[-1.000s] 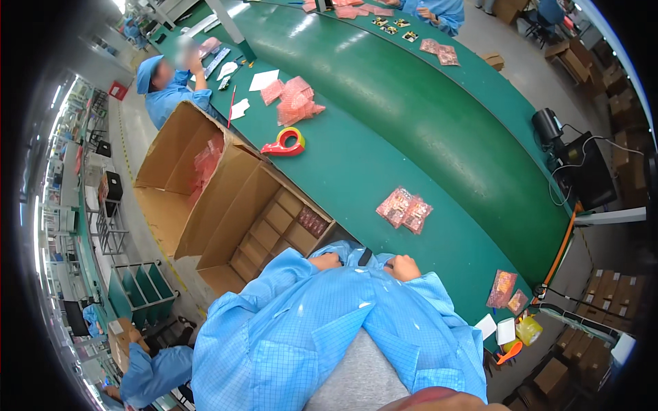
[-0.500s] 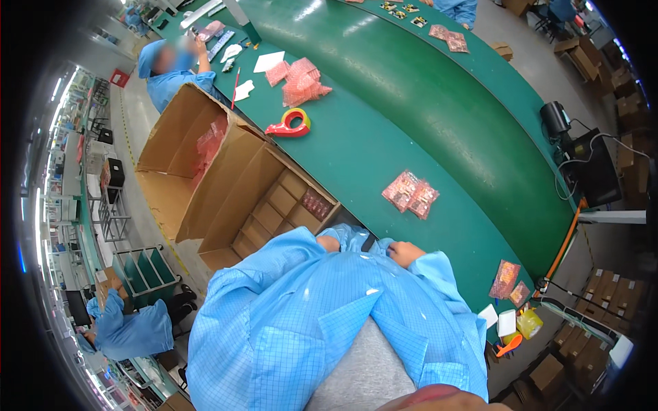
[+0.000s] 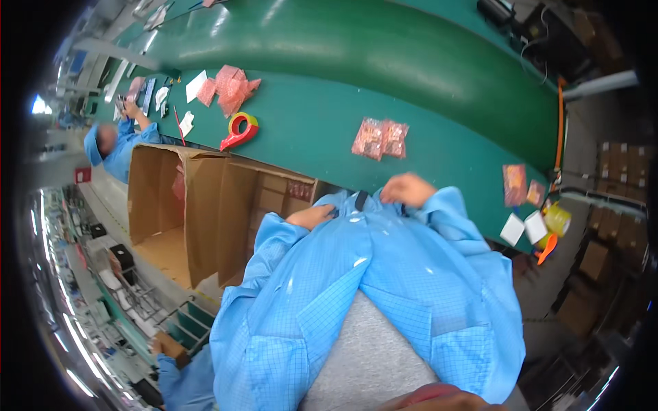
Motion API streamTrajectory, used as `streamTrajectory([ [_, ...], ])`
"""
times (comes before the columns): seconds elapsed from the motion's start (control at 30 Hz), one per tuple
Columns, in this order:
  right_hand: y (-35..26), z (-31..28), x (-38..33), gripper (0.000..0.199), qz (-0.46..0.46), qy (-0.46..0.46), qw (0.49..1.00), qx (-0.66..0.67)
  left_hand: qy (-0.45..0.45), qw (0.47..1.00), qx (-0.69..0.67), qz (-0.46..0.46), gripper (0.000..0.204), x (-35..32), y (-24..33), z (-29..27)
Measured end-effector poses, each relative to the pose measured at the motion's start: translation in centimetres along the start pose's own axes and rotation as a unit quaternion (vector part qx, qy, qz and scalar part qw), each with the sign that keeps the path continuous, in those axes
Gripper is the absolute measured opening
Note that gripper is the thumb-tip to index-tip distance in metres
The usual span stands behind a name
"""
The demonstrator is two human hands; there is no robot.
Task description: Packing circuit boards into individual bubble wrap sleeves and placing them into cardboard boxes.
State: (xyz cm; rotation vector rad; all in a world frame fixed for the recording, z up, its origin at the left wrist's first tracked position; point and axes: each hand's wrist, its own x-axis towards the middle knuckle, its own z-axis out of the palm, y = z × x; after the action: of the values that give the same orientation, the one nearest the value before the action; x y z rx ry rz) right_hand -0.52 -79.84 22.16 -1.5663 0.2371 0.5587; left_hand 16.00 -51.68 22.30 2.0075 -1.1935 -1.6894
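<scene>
My right hand (image 3: 409, 190) is raised over the table's near edge, close to my jacket front, with loosely bent, slightly blurred fingers and nothing visible in them. A little beyond it lie two pink bubble-wrap packets (image 3: 370, 140) side by side, apart from the hand. My left hand (image 3: 310, 217) rests low against my blue jacket (image 3: 295, 274); its fingertips are partly hidden at the cloth. Just left of that hand stands an open cardboard box with dividers (image 3: 272, 193), holding some pink packets (image 3: 299, 190) in a far compartment.
A larger open carton (image 3: 154, 198) with pink wrap inside stands further left. On the green table (image 3: 301, 116) lie a red tape dispenser (image 3: 240, 131), a pink bubble-wrap pile (image 3: 234, 89) and, at right, more packets (image 3: 514, 185) by white trays (image 3: 513, 229). A co-worker (image 3: 123, 147) works at far left.
My view has turned toward the right. My right hand has lifted from my lap toward the table edge and the two packets. My left hand stays low by the jacket, now more exposed.
</scene>
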Motion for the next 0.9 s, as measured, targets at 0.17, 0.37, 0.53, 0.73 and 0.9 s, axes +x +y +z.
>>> streamTrajectory([
  [0.17, 4.7, 0.3, 0.0, 0.040, 0.010, 0.313, 0.943, -0.114, 0.002, 0.958, -0.284, -0.034, 0.041, -0.8, 1.6, -5.0],
  [0.37, 12.3, 4.4, 3.0, 0.066, 0.056, 0.078, 0.986, -0.134, 0.186, 0.975, -0.119, 0.038, 0.049, 7.3, -5.0, 3.6],
  [0.53, 16.8, 4.1, 2.5, 0.057, 0.176, -0.017, 0.983, -0.054, 0.157, 0.972, 0.086, 0.150, 0.041, 9.0, -6.5, 6.4],
  [0.73, 6.3, 3.6, 2.4, 0.056, 0.071, -0.024, 0.995, -0.070, 0.316, 0.903, -0.286, 0.052, 0.036, 7.8, -7.1, 2.7],
  [0.9, 8.4, 0.0, 10.1, 0.046, 0.137, -0.004, 0.990, 0.039, 0.495, 0.701, -0.506, -0.087, 0.043, 8.6, -12.2, -5.3],
])
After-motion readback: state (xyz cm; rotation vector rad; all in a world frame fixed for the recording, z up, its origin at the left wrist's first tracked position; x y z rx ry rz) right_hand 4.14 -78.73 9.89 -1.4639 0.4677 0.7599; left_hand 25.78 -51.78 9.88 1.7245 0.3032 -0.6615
